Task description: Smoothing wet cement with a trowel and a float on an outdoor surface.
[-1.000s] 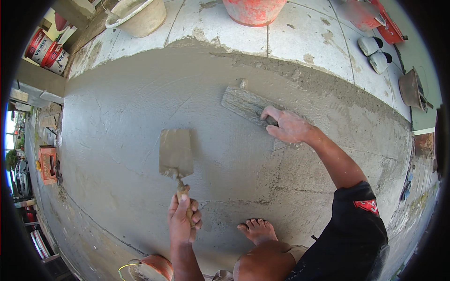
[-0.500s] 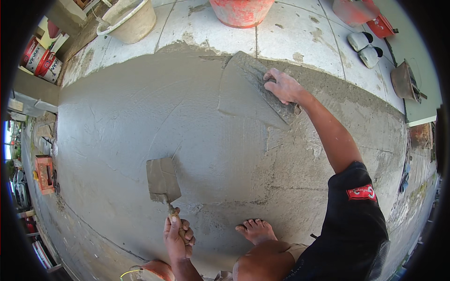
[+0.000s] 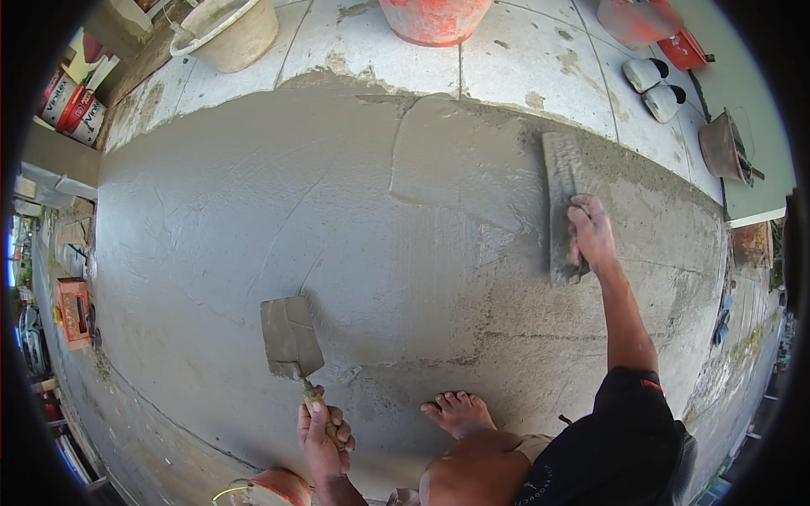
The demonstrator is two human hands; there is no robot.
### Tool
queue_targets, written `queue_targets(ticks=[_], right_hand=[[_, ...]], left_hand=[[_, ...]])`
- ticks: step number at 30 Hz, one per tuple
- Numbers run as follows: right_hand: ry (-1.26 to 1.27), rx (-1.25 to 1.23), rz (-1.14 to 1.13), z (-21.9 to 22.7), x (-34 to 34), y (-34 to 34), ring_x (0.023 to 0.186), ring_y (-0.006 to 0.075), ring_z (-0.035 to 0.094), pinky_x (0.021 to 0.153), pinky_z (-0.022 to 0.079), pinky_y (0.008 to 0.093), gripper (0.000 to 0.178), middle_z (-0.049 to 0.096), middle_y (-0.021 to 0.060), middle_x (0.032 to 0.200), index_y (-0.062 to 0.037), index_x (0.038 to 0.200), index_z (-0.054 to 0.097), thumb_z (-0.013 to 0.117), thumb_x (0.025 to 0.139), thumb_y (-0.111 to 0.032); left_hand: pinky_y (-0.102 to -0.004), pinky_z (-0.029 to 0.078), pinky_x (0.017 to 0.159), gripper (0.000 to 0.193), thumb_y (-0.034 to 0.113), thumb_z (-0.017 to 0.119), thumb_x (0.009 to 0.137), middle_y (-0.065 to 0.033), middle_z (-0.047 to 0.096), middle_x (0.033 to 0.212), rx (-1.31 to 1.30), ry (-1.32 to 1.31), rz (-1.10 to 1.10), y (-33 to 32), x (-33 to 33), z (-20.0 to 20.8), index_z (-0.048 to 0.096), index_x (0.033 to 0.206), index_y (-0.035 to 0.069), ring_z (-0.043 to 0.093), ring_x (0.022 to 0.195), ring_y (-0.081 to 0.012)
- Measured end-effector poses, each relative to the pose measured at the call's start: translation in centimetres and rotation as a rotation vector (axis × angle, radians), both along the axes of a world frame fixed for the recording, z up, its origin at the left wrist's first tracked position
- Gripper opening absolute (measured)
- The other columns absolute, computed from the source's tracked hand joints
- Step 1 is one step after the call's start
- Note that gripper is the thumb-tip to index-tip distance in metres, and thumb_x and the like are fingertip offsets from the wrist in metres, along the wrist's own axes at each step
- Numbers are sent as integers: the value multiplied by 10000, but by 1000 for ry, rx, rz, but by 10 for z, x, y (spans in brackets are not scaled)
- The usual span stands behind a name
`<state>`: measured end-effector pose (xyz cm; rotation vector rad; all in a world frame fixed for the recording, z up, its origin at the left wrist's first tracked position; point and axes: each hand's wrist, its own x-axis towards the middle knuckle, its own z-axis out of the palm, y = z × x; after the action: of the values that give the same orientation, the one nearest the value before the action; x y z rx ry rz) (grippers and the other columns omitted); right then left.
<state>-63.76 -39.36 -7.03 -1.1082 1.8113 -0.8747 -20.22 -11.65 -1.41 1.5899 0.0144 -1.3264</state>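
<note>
My right hand [image 3: 593,229] is closed on the grip of a long plastering float [image 3: 560,194], its board coated in grey mortar. The float is at the right side of the wet, smoothed mortar [image 3: 278,194], beside a rougher strip. Lower left, my left hand [image 3: 325,434] grips the handle of a trowel [image 3: 291,336] with a squarish blade. That blade carries a layer of mortar and is held over the smooth grey surface. Part of each handle is hidden by the fingers.
Pale tiles [image 3: 523,63] border the mortar at the far side, with a red-stained bucket [image 3: 434,21], a grey tub [image 3: 226,38] and a pair of shoes [image 3: 654,87]. A dark bucket [image 3: 726,150] stands far right, an orange crate [image 3: 74,314] left. My bare foot [image 3: 460,413] rests near the front.
My right hand has swept the float rightward and a little nearer, turning it more upright in view and leaving smoothed mortar behind. The left hand with the trowel has barely moved.
</note>
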Motion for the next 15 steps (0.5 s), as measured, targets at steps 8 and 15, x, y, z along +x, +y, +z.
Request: queue_targets(ticks=[8, 15], right_hand=[[244, -193, 571, -11, 116, -2, 457, 142, 546, 423, 449, 329, 344, 626, 104, 771, -34, 1238, 544, 602, 949, -212], [-549, -46, -295, -32, 133, 27, 432, 146, 451, 407, 431, 335, 264, 491, 42, 677, -115, 1198, 520, 574, 956, -205]], left_hand=[[-220, 350, 358, 334, 320, 552, 1025, -2, 493, 747, -64, 12, -14, -10, -16, 14, 527, 1303, 136, 429, 475, -67], [-221, 357, 383, 311, 321, 544, 1039, -9, 507, 764, -35, -42, 104, 21, 3, 10, 515, 1295, 147, 443, 482, -70]])
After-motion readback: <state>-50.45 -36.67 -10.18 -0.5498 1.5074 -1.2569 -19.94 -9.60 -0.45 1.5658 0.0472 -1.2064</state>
